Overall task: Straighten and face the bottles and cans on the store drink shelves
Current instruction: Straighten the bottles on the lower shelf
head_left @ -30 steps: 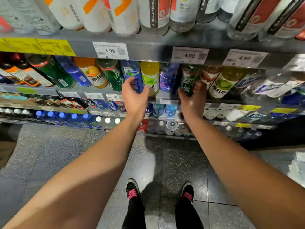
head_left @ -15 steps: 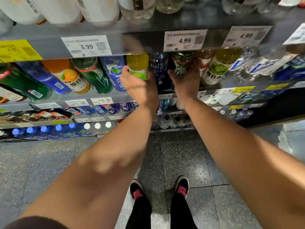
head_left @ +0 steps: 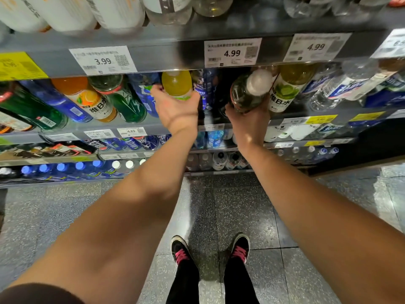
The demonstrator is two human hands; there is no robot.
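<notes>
Left hand [head_left: 175, 108] wraps the yellow bottle [head_left: 177, 84] just left of the 4.99 tag [head_left: 232, 52], prob. turning its label out. Right hand [head_left: 248, 119] grips the dark bottle [head_left: 248, 92] below that tag, tilted outward off the shelf [head_left: 135, 126], label blurred.

grey metal shelf [head_left: 140, 126] carries a row of drink bottles [head_left: 92, 99].

hands [head_left: 175, 108]: 2 | held bottles [head_left: 177, 84]: 2 | shoes [head_left: 180, 249]: 2 | readable price tags [head_left: 103, 60]: 4
</notes>
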